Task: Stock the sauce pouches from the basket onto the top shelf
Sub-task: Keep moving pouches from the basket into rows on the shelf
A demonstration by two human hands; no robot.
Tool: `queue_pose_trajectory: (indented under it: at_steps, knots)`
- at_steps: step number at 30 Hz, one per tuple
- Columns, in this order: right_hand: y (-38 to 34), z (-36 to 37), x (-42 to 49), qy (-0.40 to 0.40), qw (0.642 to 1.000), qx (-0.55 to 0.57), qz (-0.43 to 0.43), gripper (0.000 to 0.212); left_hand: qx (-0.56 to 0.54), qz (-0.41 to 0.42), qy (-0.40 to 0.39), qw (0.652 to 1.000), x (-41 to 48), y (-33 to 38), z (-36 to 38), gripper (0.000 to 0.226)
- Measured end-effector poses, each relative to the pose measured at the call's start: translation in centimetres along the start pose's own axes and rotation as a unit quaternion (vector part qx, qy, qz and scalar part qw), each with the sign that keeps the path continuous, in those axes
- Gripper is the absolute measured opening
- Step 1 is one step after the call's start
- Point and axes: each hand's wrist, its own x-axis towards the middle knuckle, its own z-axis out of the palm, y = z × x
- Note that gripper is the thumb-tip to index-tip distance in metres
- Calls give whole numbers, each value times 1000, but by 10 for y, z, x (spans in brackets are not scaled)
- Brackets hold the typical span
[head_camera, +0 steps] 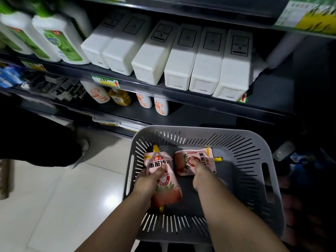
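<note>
Scene: A person reaches into a grey basket at 5 o'clock of the view, with store shelving rising toward 12.
Left hand: The left hand grips a pink sauce pouch, thumb across its printed face and its yellow spout pointing to 12. Another spout shows at its 6 o'clock, so a further pouch may lie beneath.
Right hand: The right hand pinches a second pouch lying flat, spout toward 3 o'clock. Its fingers are hidden underneath.
Shelves: White boxes stand at 12 o'clock and green-labelled bottles at 10. Which level is the top shelf cannot be told.
Step in hand: Lifting both pouches clear. This likely goes best holding the bodies, not the spouts, and rising straight past the slotted wall.
</note>
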Motion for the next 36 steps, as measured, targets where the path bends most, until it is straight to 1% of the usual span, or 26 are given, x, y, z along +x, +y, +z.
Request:
queue_pose_trajectory:
  at_steps: [2,5,8,12,15,17,19,21,23,27,30,33,36]
  knots:
    - [0,2,6,12,1000,-7,-4,41,2,-12,1,1000,-1,-1,-1,30]
    - [3,-1,7,22,999,26,-1,34,8,-14,5,1000,-1,-2,-2,27]
    - [11,-20,5,33,999,32,-21,32,10,-11,13,1000,-1,-2,-2,32]
    - [16,-57,5,-13,1000,21,-10,29,5,-7,3,1000,0,-1,-2,32]
    - [15,-72,2,-49,997,62,-9,33,16,2,-4,1000,-4,-1,-1,30]
    - [15,-75,-6,-57,994,86,-21,36,31,19,-24,999,-9,0,0,28]
    - [13,-78,-17,-58,996,54,-50,29,47,42,-49,997,-15,2,0,25]
    - [11,-83,-28,-57,993,0,-106,21,55,57,-70,994,-22,8,2,23]
    - [9,-90,-44,-76,984,-45,-155,15,67,66,-91,991,-28,17,4,23]
    - [-2,-106,-76,-134,963,-94,-215,18,82,86,-127,985,-41,35,6,29]
    - [-11,-118,-98,-169,953,-90,-237,18,90,108,-151,978,-49,48,9,31]
    - [-17,-131,-120,-173,948,-59,-261,20,97,127,-175,972,-63,61,12,32]
    - [-18,-139,-144,-171,942,-7,-290,21,95,138,-211,963,-80,76,14,45]
